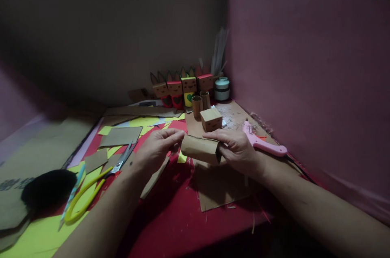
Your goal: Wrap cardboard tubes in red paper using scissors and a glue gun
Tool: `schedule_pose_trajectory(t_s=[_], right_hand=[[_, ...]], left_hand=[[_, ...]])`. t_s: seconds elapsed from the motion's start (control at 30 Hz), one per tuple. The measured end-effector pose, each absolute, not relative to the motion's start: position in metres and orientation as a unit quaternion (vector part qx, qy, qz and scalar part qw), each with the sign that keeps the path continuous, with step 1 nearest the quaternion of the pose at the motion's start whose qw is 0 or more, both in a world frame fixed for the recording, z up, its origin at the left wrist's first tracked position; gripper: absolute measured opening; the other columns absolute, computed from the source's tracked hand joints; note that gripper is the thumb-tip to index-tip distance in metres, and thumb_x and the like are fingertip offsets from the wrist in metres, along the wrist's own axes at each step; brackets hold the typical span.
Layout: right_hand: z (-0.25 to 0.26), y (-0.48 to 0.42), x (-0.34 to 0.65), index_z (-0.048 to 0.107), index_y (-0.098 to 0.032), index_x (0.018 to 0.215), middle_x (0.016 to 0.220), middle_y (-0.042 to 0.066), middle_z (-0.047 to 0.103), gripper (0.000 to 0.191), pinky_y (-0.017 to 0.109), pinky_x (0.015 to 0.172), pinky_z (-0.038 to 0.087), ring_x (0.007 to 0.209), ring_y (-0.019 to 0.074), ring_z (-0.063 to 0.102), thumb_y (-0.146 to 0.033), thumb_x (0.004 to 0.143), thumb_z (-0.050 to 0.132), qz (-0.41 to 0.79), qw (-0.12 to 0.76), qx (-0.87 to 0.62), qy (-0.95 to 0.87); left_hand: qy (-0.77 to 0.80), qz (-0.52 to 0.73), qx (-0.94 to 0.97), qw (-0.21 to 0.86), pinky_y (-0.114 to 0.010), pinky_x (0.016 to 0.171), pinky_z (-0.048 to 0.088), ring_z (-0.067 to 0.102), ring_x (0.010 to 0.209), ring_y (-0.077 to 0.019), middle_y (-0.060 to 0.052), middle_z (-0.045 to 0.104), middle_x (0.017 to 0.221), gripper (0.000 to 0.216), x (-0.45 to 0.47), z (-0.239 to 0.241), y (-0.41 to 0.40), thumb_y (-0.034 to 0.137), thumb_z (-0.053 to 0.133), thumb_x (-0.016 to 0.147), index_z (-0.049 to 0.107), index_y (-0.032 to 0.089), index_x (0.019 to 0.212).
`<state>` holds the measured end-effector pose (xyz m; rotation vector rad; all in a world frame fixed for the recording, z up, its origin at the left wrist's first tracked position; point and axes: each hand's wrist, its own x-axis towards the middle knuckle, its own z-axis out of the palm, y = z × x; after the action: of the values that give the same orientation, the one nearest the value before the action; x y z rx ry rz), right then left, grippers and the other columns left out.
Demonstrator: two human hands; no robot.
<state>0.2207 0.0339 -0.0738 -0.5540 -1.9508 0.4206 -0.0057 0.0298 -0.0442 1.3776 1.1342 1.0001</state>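
Observation:
A bent piece of brown cardboard point(199, 149), curved like an unfinished tube, is held above the table between both hands. My right hand point(239, 150) grips its right end, thumb and fingers on either side of the edge. At its left edge, the fingers of my left hand point(163, 144) are pinched together on the cardboard. Just behind stands a small cardboard box with a drawn face point(211, 120). Two small cardboard tubes point(197, 107) stand beyond it. Below the hands lies a flat cardboard sheet point(221, 187) on the red surface point(170, 217).
Yellow-handled scissors point(102, 181), a striped pencil point(72, 197) and a black fuzzy object point(50, 191) lie left among paper scraps. A pink glue gun point(265, 144) rests right, its cord trailing along the wall. Several box-headed figures point(189, 87) and a pale jar point(222, 89) stand behind.

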Motion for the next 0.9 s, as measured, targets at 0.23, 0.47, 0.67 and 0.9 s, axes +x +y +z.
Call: schedule_pose_trajectory(t_s=[0.23,0.47,0.67,0.9], right_hand=[[-0.073,0.033,0.223,0.074,-0.018,0.106,0.092,0.005,0.076,0.044,0.027,0.070,0.056,0.080,0.0140,0.071,-0.005,0.076,0.045,0.255,0.510,-0.255,-0.781],[-0.069,0.029,0.221,0.075,-0.019,0.104,0.096,0.006,0.077,0.038,0.024,0.071,0.056,0.083,0.0146,0.072,-0.007,0.077,0.051,0.327,0.474,-0.211,-0.790],[-0.066,0.026,0.220,0.077,-0.018,0.080,0.068,0.001,0.073,0.022,0.022,0.058,0.052,0.062,0.0137,0.067,-0.014,0.071,0.057,0.405,0.457,-0.271,-0.744],[-0.058,0.024,0.217,0.070,-0.015,0.070,0.048,-0.002,0.063,0.010,0.016,0.033,0.042,0.038,0.0106,0.059,-0.021,0.067,0.063,0.661,0.365,-0.318,-0.574]], left_hand=[[0.416,0.466,0.673,0.396,-0.024,0.072,0.046,0.059,0.082,-0.0150,-0.002,0.067,0.085,0.018,0.000,-0.035,0.019,0.017,0.075,0.071,0.078,0.024,0.087],[0.363,0.456,0.782,0.223,-0.024,0.067,0.046,0.062,0.077,-0.0153,-0.003,0.067,0.082,0.020,0.007,-0.042,0.010,0.008,0.068,0.074,0.077,0.022,0.085],[0.429,0.429,0.736,0.301,-0.022,0.057,0.039,0.053,0.060,-0.0116,0.001,0.062,0.064,0.012,0.013,-0.040,0.001,0.007,0.064,0.066,0.070,0.017,0.068],[0.466,0.405,0.667,0.417,-0.022,0.048,0.036,0.045,0.051,-0.0104,0.003,0.053,0.055,0.006,0.022,-0.044,0.000,0.017,0.063,0.065,0.059,0.016,0.060]])
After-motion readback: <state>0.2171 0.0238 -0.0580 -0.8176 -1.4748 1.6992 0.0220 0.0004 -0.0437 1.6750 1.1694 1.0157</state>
